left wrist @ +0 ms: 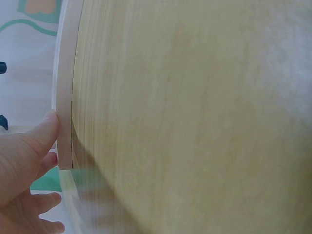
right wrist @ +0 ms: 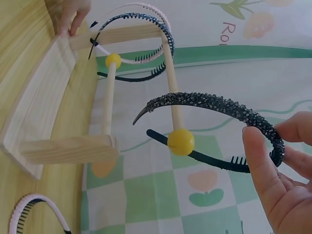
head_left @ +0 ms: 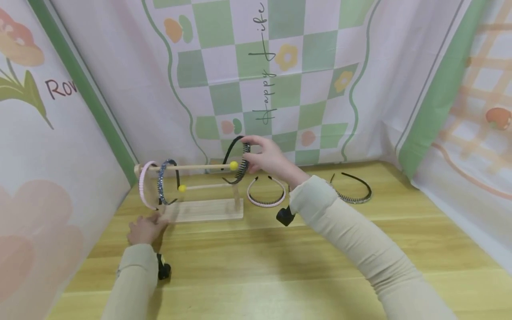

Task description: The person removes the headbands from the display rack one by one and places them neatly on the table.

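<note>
My right hand (head_left: 266,155) pinches a black beaded headband (right wrist: 209,102) with comb teeth at its curve, between thumb and fingers. The headband's two arms straddle the yellow-balled tip (right wrist: 181,142) of the upper rod of a wooden headband stand (head_left: 204,211). On that rod's left part hang a pink headband (head_left: 142,186) and a dark blue glittery headband (head_left: 161,182). At the left end of the stand's base, my left hand (head_left: 145,229) holds the wood, its thumb (left wrist: 46,130) against the edge; some of its fingertips are hidden.
A pink-and-black headband (head_left: 266,204) lies on the wooden table (head_left: 248,275) right of the stand. Farther right lies a dark headband (head_left: 362,200), partly behind my right sleeve. A lower rod with a yellow ball (head_left: 182,188) points left. Printed curtains (head_left: 288,89) enclose the table.
</note>
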{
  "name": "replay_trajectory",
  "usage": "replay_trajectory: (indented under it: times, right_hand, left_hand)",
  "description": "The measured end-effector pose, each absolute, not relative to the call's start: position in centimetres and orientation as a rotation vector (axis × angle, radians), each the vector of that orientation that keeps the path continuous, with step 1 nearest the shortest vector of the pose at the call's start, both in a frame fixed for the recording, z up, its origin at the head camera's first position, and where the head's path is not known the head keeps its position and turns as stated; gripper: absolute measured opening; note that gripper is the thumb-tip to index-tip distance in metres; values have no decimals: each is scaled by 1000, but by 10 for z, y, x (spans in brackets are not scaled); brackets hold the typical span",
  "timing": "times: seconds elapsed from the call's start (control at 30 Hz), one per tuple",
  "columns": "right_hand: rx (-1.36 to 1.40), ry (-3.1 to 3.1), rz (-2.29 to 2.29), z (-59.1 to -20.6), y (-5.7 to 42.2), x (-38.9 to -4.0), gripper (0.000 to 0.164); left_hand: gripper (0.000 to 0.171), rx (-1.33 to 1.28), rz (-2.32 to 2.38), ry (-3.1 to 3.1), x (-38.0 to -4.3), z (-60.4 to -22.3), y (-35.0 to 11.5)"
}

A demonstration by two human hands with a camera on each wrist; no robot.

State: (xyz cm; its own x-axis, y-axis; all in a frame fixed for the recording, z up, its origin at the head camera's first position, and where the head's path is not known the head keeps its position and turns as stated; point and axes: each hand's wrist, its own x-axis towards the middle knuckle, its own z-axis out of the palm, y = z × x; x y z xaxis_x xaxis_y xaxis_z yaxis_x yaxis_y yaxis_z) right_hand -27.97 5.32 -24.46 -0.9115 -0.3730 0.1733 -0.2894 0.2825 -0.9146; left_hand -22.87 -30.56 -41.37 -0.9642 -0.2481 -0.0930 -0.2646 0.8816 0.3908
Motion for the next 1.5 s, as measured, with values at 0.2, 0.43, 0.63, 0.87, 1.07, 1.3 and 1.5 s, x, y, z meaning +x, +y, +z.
replay_trajectory:
  times: [0.2,0.43,0.63,0.87,1.07,1.3,1.5]
  right_hand:
    - [-609,2483,-1729,-249,64,-278,48]
    - [-610,2509,-1727,-252,76,-274,48]
    - [-586,2510,-1725,-259,87,-271,48]
    - [-564,2554,-1644,-272,101,-267,49]
    - [-544,2541,-1606,-287,108,-262,49]
    - [-503,2518,-1592,-304,114,-258,46]
    - [-524,2517,-1574,-322,119,-254,49]
  left_hand:
    - [73,-422,644,3012,-228,-415,-305]
    - [72,-418,628,3015,-230,-417,-307]
    - [73,-423,637,3013,-231,-417,-307]
    - [70,-447,649,3010,-230,-415,-305]
    - [71,-450,643,3005,-229,-415,-304]
    - [70,-452,643,3003,-228,-414,-303]
    - [70,-450,649,3008,-227,-412,-303]
